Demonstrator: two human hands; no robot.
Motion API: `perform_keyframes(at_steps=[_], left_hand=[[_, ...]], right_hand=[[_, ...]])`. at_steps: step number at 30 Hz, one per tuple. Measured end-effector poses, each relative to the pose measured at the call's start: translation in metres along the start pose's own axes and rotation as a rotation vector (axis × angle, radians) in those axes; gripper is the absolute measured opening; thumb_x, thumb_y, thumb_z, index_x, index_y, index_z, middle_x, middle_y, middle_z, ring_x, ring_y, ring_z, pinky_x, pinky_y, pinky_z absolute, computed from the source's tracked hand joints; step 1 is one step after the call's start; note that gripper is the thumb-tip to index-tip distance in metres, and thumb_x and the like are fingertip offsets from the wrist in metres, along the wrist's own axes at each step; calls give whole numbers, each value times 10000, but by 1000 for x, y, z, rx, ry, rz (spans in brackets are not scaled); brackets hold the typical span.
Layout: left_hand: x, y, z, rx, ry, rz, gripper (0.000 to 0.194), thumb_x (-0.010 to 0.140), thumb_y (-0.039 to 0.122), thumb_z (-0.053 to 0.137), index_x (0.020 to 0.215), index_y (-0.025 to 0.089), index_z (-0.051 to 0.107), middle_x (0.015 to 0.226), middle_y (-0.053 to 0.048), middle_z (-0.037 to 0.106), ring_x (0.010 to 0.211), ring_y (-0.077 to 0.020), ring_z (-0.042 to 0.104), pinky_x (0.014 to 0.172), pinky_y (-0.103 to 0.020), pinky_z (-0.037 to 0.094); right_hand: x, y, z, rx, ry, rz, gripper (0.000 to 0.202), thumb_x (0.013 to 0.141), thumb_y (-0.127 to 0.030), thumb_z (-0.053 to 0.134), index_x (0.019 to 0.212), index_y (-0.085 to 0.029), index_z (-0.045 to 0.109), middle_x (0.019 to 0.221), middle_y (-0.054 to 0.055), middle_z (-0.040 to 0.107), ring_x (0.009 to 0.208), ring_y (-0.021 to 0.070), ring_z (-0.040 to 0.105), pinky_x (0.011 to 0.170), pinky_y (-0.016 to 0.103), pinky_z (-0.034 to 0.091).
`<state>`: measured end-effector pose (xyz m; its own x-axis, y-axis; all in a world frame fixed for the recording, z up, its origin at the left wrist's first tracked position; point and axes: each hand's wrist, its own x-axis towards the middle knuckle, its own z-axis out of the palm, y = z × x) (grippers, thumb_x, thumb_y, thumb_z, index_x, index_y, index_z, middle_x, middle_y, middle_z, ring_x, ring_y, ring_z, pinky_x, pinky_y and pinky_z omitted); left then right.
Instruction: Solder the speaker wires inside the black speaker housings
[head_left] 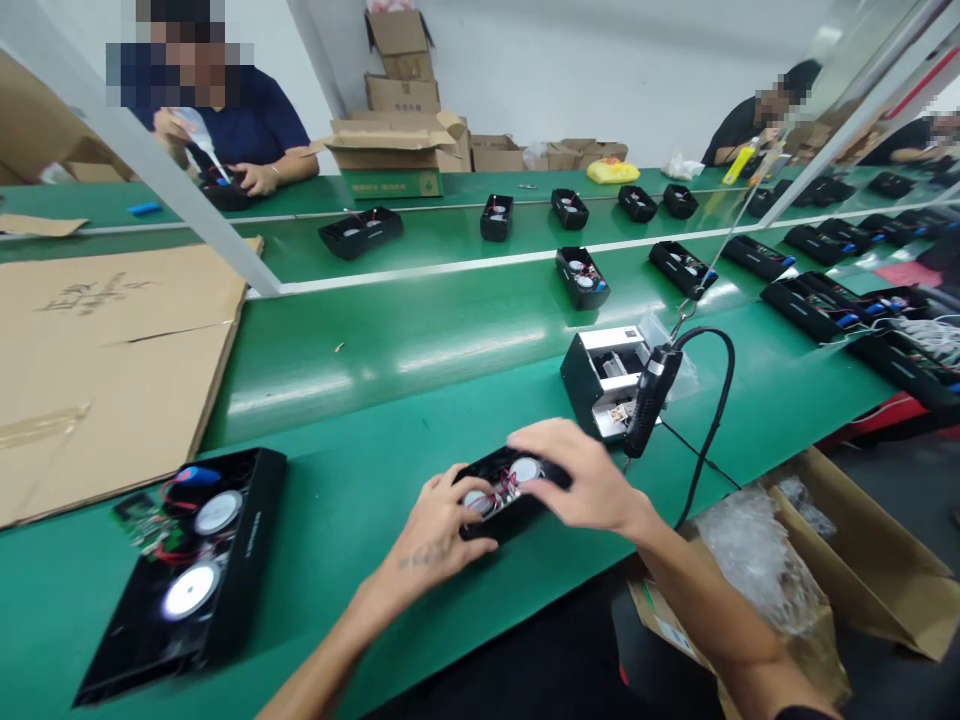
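Black and open-topped, the casing (517, 518) is sitting between both hands over the green bench (352, 480). The left hand (435, 525) is curling part-open around one end; the right hand (581, 472) is arching wide over the other — how firmly it is pressing, I cannot tell. Silver discs (526, 469) and red wires are already filling the inside, so this unit is seemingly only part-assembled, lacking a cover. Leftward, the neighbouring casing (244, 545) is also lying uncovered, its circuit board (146, 522) sticking out — evidently unfinished too.
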<state>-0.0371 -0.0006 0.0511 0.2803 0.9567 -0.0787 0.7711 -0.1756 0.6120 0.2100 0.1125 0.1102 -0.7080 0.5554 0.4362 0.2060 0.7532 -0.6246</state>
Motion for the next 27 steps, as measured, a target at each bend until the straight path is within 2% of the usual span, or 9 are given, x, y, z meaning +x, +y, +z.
perform_keyframes(at_steps=[3,5,6,8,10,13,17,23,27], left_hand=[[-19,7,31,272,236,153,132,900,332,816,794,254,801,1313,-48,761,1504,-441,463,1179,-645,416],[-26,9,47,384,331,208,109,889,317,823,817,243,788,1294,-46,765,1504,-449,470,1165,-636,429],[-28,9,52,409,354,219,104,877,323,835,834,242,785,1281,-45,767,1503,-450,475,1163,-628,432],[-29,9,57,430,386,227,121,857,338,853,847,244,777,1265,-41,770,1502,-450,483,1168,-618,430],[-28,8,58,429,397,226,134,849,345,861,854,248,770,1271,-31,773,1502,-448,488,1181,-611,420],[-28,8,58,421,402,223,132,838,337,862,879,256,767,1290,-18,774,1510,-443,485,1203,-606,405],[-30,4,61,408,436,226,101,849,330,835,890,270,765,1290,-10,779,1536,-426,464,1225,-599,388],[-20,-3,64,355,484,240,63,864,337,806,867,296,758,1247,16,802,1524,-413,485,1197,-594,408],[-7,1,58,344,477,249,66,861,334,802,834,289,762,1233,5,807,1485,-411,524,1180,-600,433]], right_hand=[[-38,30,-27,-106,809,248,378,986,-285,710,1360,-252,660,1274,124,704,1145,296,689,951,462,581],[-53,57,-42,-255,1027,406,504,945,-363,752,1406,-208,620,1347,173,649,1183,327,669,968,502,575],[-57,69,-48,-287,1009,483,547,927,-407,762,1406,-186,617,1361,192,645,1195,340,668,992,528,569],[-61,88,-55,-213,856,616,526,916,-478,752,1329,-167,652,1291,188,706,1148,337,699,1008,545,573],[-62,96,-53,-71,779,670,475,878,-501,790,1204,-175,678,1130,134,772,1021,294,737,953,490,607],[-66,92,-38,100,835,624,480,827,-448,842,1180,-190,645,846,11,750,737,208,716,759,371,618],[-66,82,-29,323,797,558,297,902,-368,755,1108,-210,610,566,-105,586,455,137,545,549,299,508],[-31,74,-73,271,1103,374,300,911,-407,741,1054,-247,531,547,-129,550,422,128,536,539,296,501],[-5,74,-86,202,1051,365,279,893,-389,742,1012,-245,534,527,-118,576,426,133,550,572,310,529]])
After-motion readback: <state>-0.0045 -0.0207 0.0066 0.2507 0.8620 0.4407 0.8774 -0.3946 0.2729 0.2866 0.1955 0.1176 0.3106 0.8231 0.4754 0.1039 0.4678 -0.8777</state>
